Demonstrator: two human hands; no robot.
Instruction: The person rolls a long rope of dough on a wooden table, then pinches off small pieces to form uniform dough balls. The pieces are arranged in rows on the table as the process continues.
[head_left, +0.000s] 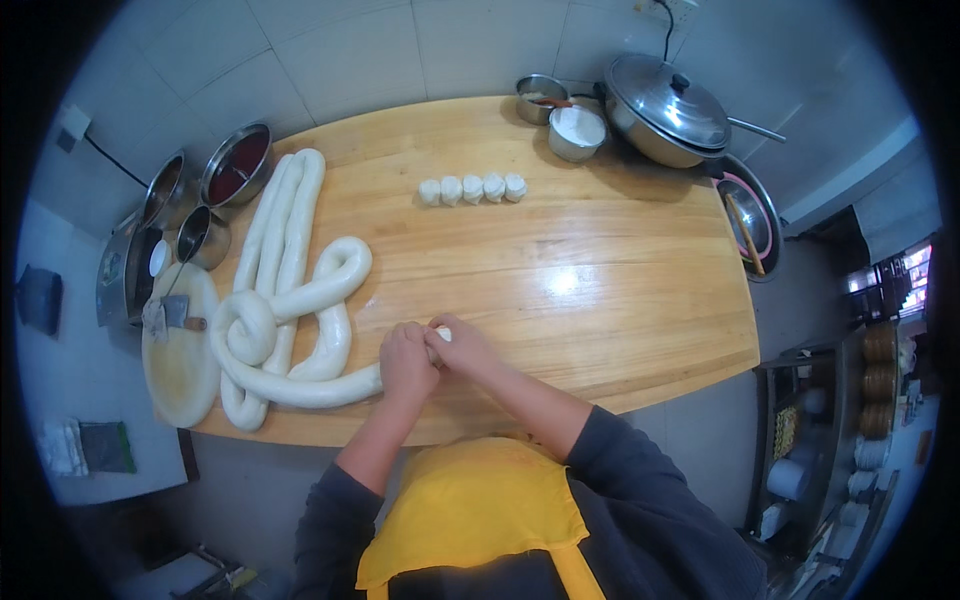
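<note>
A long, thick rope of white dough (315, 388) lies looped and folded over the left part of a wooden worktop (600, 315). My left hand (409, 360) is closed around the rope's right end, near the front edge. Touching it, my right hand (466, 346) grips the tip of the dough, a small pale piece of which shows between thumb and fingers. Whether that piece is still joined to the rope is hidden by my hands. Farther back, several small dough pieces (472, 189) stand side by side in a row.
Left of the dough are a round board (180, 375) with a scraper (177, 310), a metal pot (202, 236) and a steel bowl of dark red contents (238, 165). At the back right stand a tub of white powder (577, 131) and a lidded pan (667, 112).
</note>
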